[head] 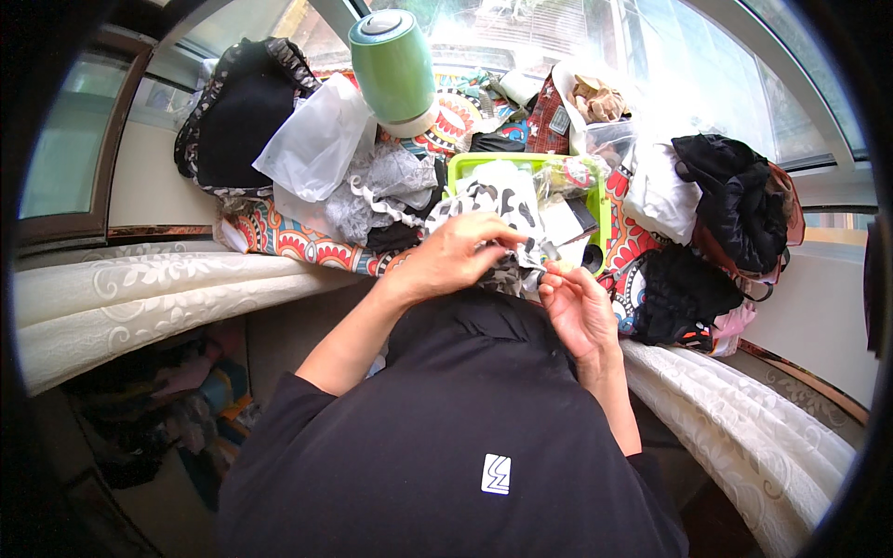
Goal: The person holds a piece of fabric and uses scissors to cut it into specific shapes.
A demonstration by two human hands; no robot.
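Note:
A white fabric with black spots [497, 200] lies bunched over the near left part of a lime-green plastic tray [605, 230] and hangs down in front of my body. My left hand [464, 252] is over this cloth, fingers bent; the tips of its fingers are partly hidden in the folds. Just to the right, my right hand [575, 300] pinches an edge of the same cloth between thumb and fingers. Clear plastic packaging [568, 174] and flat cards or papers [559, 222] lie in the tray beside the cloth.
Behind the tray, a green cylindrical container [392, 66] stands on the patterned tablecloth [293, 234]. Grey lace fabric [384, 181], a white plastic bag [314, 139] and a black bag [237, 118] are at left. White cloth [663, 195] and black garments [729, 202] lie right; windows surround the table.

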